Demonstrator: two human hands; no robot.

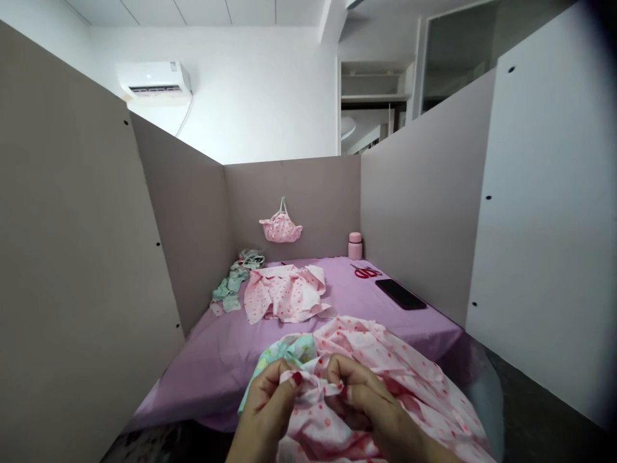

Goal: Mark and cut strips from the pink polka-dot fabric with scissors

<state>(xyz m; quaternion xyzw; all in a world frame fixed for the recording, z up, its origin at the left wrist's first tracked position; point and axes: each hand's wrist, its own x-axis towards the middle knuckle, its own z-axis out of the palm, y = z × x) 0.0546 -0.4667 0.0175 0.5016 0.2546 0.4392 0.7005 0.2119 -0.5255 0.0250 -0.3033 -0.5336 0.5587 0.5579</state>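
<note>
Pink fabric with red dots [385, 350] spreads over the near edge of the table and down toward me. My left hand [272, 395] is closed, pinching a gathered edge of this fabric between thumb and fingers. Close beside it on the right, my right hand [359, 395] pinches the same edge, thumb pressed to the fingers. A short twisted stretch of cloth runs between the two hands. Mint green patterned fabric [289, 348] lies behind my left hand. Whether a needle or thread is in my fingers cannot be made out.
On the purple tablecloth [347, 289] lie a pink dotted cloth piece [286, 292], green scraps [232, 286], red-handled scissors [366, 272] and a black phone [401, 294]. A pink bottle [355, 246] stands at the back. A dotted pouch [281, 227] hangs on the grey partition [318, 199].
</note>
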